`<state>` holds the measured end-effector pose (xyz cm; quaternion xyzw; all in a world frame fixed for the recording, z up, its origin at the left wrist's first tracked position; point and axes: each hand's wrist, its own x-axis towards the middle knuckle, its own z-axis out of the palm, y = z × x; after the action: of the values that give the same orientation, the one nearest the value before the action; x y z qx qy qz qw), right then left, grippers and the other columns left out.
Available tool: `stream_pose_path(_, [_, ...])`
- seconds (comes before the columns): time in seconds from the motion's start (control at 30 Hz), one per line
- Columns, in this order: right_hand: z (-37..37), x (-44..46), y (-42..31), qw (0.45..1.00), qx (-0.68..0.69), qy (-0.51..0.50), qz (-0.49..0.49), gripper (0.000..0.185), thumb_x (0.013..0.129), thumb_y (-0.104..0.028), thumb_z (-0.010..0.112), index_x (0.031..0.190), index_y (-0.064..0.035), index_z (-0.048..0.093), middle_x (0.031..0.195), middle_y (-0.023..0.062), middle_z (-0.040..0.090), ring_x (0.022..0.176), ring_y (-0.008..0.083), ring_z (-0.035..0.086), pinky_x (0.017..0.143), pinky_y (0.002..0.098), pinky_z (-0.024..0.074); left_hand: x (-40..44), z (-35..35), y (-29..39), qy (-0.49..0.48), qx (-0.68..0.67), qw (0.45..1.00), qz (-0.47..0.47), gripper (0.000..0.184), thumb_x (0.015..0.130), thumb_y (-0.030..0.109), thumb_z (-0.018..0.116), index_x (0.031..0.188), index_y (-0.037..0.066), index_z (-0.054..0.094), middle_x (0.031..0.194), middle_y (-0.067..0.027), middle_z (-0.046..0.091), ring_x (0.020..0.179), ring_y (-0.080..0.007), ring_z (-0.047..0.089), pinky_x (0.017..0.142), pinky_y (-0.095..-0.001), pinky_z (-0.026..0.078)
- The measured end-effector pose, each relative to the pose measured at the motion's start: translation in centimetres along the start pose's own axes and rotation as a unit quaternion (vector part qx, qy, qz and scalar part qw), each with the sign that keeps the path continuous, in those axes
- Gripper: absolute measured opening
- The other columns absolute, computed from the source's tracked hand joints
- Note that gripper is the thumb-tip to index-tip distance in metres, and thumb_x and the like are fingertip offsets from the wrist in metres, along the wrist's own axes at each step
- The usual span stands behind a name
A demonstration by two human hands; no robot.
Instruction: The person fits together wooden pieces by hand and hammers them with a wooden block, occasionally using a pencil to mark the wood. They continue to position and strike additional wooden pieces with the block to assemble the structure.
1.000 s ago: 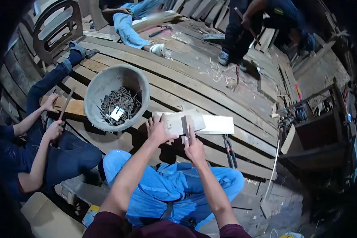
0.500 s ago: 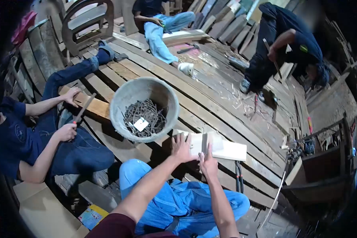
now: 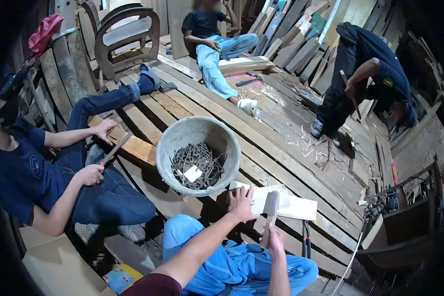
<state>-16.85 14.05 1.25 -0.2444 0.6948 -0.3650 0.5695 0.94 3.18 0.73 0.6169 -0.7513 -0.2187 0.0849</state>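
My left hand [image 3: 241,204] lies with fingers spread on the near left part of a pale wooden board [image 3: 261,193], pressing it against the slats. Closed around the near end of a flat brown-grey stick [image 3: 272,207] is my right hand [image 3: 276,240]. The stick lies across the board, its near end reaching back over my lap; its underside is hidden. Another pale board [image 3: 301,208] sits against the first one's right side. Beyond my left hand stands a grey bucket [image 3: 164,157] holding many dark, thin pieces and a white square piece.
Pliers-like handles [image 3: 306,240] stick out at the slatted platform's near edge. At left, a person [image 3: 44,172] holds a flat tool on a wooden beam [image 3: 135,147]. Two more people [image 3: 212,47] work farther back. A cardboard box [image 3: 59,261] stands at lower left.
The stick and my right hand have drawn back toward my body, and the extended index finger is now curled. My left hand stays on the board. The whole view has shifted somewhat.
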Motion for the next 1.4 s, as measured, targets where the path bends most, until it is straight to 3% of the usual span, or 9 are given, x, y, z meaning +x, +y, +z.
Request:
stream_pose_path(0.1, [0.2,-1.7,2.6,1.0,0.023,0.008,-0.007,0.044,0.099,-0.047,0.058,0.106,-0.0034,0.059,0.074,0.0098,0.064,0.052,0.0212,0.064,0.046,0.0338,0.0522,0.1,0.3,0.1,0.004,-0.01,1.0,-0.004,0.128,0.058,0.056,0.083,0.157,0.008,0.018,0.145,-0.0256,0.037,0.139,-0.0409,0.032,0.114,-0.0646,0.023])
stream_pose_path(0.2, [1.0,-2.3,4.1,0.998,-0.016,0.045,-0.036,0.042,0.098,-0.045,0.061,0.111,-0.0051,0.055,0.072,0.0107,0.064,0.049,0.0217,0.064,0.041,0.0329,0.0496,-0.1,-0.5,0.3,-0.02,-0.002,1.0,-0.003,0.128,0.06,0.059,0.083,0.157,0.008,0.016,0.147,-0.0244,0.036,0.14,-0.0391,0.032,0.115,-0.0634,0.022])
stream_pose_path(0.43, [1.5,-0.1,2.6,0.989,0.145,-0.013,0.013,0.04,0.099,-0.044,0.06,0.116,-0.0091,0.05,0.074,0.0082,0.061,0.059,0.0194,0.064,0.049,0.0324,0.0528,0.0,0.5,0.1,0.006,0.004,1.0,-0.003,0.129,0.058,0.062,0.083,0.156,0.007,0.02,0.146,-0.024,0.036,0.137,-0.0404,0.032,0.113,-0.0626,0.023])
stream_pose_path(0.57, [1.7,1.0,1.7,0.985,0.152,-0.08,0.038,0.048,0.098,-0.055,0.054,0.111,-0.0091,0.047,0.074,0.007,0.056,0.058,0.0194,0.056,0.051,0.0338,0.0479,-0.2,-0.2,0.3,0.0,0.004,1.0,0.0,0.126,0.06,0.062,0.083,0.156,0.008,0.021,0.143,-0.023,0.038,0.134,-0.04,0.034,0.113,-0.062,0.024])
stream_pose_path(0.73, [2.4,-0.1,3.4,0.992,0.119,-0.034,0.033,0.054,0.098,-0.062,0.047,0.096,-0.0079,0.048,0.064,0.0069,0.052,0.05,0.0187,0.053,0.045,0.0334,0.0441,-0.4,0.1,0.2,0.017,-0.002,1.0,0.001,0.126,0.059,0.061,0.083,0.156,0.008,0.022,0.143,-0.0225,0.039,0.136,-0.0395,0.033,0.113,-0.0626,0.024])
stream_pose_path(0.87, [2.5,-1.0,2.9,0.992,0.121,-0.008,0.03,0.049,0.099,-0.052,0.054,0.096,-0.0029,0.051,0.063,0.0081,0.055,0.049,0.0194,0.056,0.042,0.0336,0.045,-0.5,-0.3,0.3,0.007,0.001,1.0,0.002,0.127,0.059,0.061,0.083,0.156,0.008,0.022,0.142,-0.0227,0.039,0.136,-0.0397,0.033,0.113,-0.0628,0.024])
stream_pose_path(1.13, [3.7,-2.9,-0.4,0.96,0.055,0.09,-0.26,0.025,0.105,-0.031,0.05,0.1,-0.0066,0.05,0.062,0.0036,0.056,0.049,0.0132,0.056,0.045,0.0276,0.0463,-0.2,0.4,0.2,0.005,0.034,0.999,-0.007,0.123,0.062,0.056,0.083,0.156,0.008,0.02,0.142,-0.0217,0.038,0.136,-0.0392,0.033,0.113,-0.0622,0.025])
stream_pose_path(1.27, [2.6,-0.4,3.7,0.996,0.054,0.07,-0.035,0.038,0.098,-0.042,0.061,0.097,-0.0053,0.053,0.064,0.0073,0.057,0.049,0.0188,0.058,0.042,0.033,0.0459,-0.4,0.3,0.1,0.019,0.01,1.0,0.007,0.127,0.057,0.059,0.084,0.156,0.008,0.021,0.141,-0.0226,0.04,0.134,-0.0387,0.037,0.111,-0.0637,0.027])
stream_pose_path(1.4, [2.2,-1.2,3.2,0.984,0.083,0.124,-0.092,0.034,0.098,-0.038,0.063,0.097,-0.0052,0.053,0.064,0.0069,0.058,0.049,0.0177,0.057,0.042,0.0312,0.0455,-0.6,0.2,0.1,0.025,-0.001,1.0,0.009,0.128,0.057,0.059,0.084,0.156,0.008,0.021,0.142,-0.0237,0.039,0.135,-0.0392,0.035,0.111,-0.0643,0.027])
